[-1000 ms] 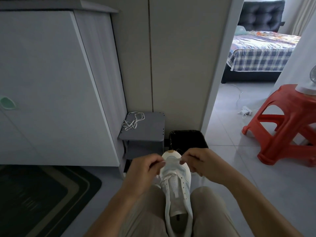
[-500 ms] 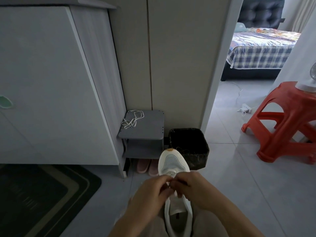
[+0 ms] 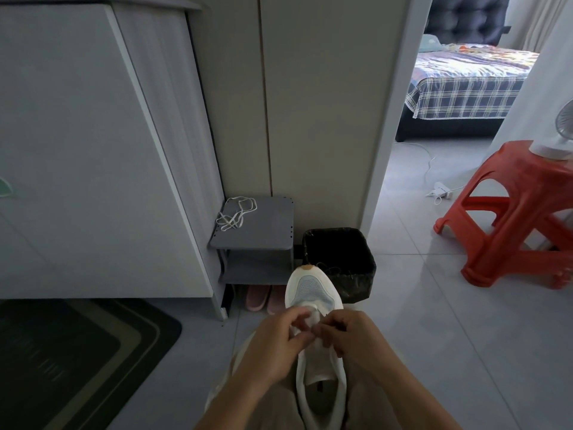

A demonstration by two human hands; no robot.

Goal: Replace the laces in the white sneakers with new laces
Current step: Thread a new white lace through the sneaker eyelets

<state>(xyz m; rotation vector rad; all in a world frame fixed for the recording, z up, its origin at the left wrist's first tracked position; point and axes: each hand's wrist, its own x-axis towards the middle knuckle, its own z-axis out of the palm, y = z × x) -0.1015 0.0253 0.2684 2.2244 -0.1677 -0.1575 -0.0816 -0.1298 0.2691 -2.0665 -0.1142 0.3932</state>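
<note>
The white sneaker (image 3: 313,290) lies on the person's lap, toe pointing to 12 o'clock. Just behind the toe, the left hand (image 3: 276,349) and right hand (image 3: 353,339) meet, each grip pinching the lace (image 3: 311,316). At 11 o'clock from the toe, a loose lace (image 3: 237,211) lies on a grey shelf (image 3: 266,231).

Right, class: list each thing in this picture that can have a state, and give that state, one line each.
White sneaker: on the lap, toe pointing away.
Lace: held over the sneaker's front eyelets.
Left hand: pinches the lace.
Right hand: pinches the lace.
Loose lace: tangled on the grey shelf.
Bin: open, lined with a dark bag.
Red stool: upright.
</note>
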